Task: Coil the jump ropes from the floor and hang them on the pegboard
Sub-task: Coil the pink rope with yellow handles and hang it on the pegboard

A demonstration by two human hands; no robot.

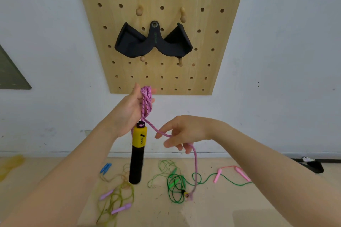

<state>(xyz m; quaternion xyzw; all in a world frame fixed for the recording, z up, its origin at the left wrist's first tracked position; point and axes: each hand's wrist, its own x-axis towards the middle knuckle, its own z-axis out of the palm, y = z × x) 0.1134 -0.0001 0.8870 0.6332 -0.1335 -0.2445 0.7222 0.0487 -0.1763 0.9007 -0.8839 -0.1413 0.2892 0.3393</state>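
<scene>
Pink rope (146, 101) coiled in left hand (127, 114), right hand (182, 132) pinching strand

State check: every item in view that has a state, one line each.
pink rope: partly coiled in the left hand, tail trailing to the floor
left hand: grips the coil
right hand: fingers curled round the rope's loose run
yellow-black handle: hanging below the coil
green rope: uncoiled on the floor
olive rope: tangled on the floor
pegboard: no rope hung yet
black strap: hanging on the pegboard
</scene>
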